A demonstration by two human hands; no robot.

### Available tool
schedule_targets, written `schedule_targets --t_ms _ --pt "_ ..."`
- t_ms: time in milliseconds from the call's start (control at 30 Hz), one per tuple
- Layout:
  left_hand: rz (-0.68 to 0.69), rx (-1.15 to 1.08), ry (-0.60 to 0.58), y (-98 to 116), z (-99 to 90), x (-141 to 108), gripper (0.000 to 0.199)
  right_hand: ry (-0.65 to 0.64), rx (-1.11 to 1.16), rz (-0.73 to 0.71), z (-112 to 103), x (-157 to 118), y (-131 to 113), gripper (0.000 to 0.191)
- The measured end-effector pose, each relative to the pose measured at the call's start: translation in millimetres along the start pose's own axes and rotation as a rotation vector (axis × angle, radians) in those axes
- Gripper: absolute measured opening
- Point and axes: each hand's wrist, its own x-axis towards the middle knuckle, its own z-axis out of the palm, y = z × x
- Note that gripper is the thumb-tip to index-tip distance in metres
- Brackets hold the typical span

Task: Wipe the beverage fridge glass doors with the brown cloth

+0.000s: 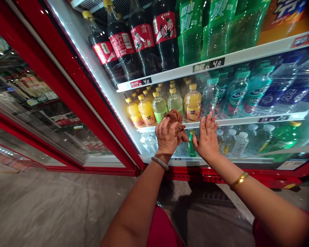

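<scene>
My left hand (pixel 167 134) is closed round a crumpled brown cloth (pixel 177 124) in front of the middle shelf of a lit drinks fridge. Behind the cloth stand bottles with pale green drink (pixel 159 105), partly covered by it. My right hand (pixel 206 138) has its fingers stretched out at the edge of the middle shelf (pixel 231 120), holding nothing. Its fingertips reach up to a clear bottle with a teal cap (pixel 211 92); whether they touch it I cannot tell. Left of that hand is an orange juice bottle (pixel 193 103) with a yellow cap.
Large cola bottles (pixel 144 37) and green bottles (pixel 190 34) fill the upper shelf (pixel 175 72). Small white-capped bottles (pixel 240 144) stand on the lowest shelf. The red door frame (pixel 92 92) runs along the left, above a grey floor (pixel 54 206).
</scene>
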Motion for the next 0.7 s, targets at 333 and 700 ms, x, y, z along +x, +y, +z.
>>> schedule_targets --t_ms 333,700 --pt "0.109 0.029 -0.172 -14.7 -4.7 -21.1 0.037 0.028 0.010 0.046 7.9 0.6 -7.3 0.106" --pt "0.177 -0.003 -0.122 -9.4 -3.0 -18.3 0.033 0.073 0.052 0.162 18.9 4.8 -29.4 0.104"
